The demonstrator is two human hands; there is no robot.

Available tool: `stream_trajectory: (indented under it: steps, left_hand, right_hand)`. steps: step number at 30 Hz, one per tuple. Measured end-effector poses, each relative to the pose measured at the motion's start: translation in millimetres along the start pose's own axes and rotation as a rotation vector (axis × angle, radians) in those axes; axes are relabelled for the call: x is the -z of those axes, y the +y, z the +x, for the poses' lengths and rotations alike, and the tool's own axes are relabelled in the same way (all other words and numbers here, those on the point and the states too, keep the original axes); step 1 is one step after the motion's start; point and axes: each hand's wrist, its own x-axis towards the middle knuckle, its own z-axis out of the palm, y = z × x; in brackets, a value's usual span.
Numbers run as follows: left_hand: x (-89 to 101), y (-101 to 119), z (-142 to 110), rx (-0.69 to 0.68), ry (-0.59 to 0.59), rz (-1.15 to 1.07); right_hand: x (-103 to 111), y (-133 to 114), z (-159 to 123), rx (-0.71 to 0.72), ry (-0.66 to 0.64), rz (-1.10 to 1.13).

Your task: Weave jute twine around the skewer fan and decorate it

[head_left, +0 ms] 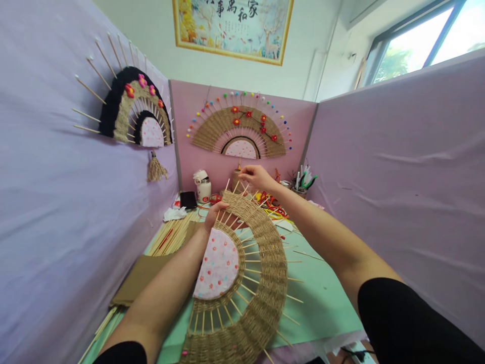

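Note:
A half-round woven fan [265,263] of tan twine and thin wooden sticks lies tilted over the green desk [322,298]; its centre is a pink spotted fabric half-disc [217,265]. My left hand [214,215] grips the fan's far inner edge among the sticks, fingers curled. My right hand [255,177] is raised just beyond the fan's far end, fingertips pinched together on something I cannot make out, close to the stick tips.
Two finished fans hang on the purple and pink partitions [131,108] [238,131]. A bundle of sticks [172,235] and brown card [140,278] lie left. A white cup [203,188], a phone [188,199], red cords [271,205] and a tool pot [301,187] crowd the back.

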Motion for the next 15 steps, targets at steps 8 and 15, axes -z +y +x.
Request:
stream_trajectory:
  steps: [8,15]
  left_hand:
    - [-1.6,0,-1,0.003,0.063,0.007]
    - [-4.3,1,1,0.027,0.111,-0.019]
  right_hand:
    - [-6,-6,5,-0.016,-0.080,0.121]
    - [1,7,-1,-0.412,-0.440,0.687]
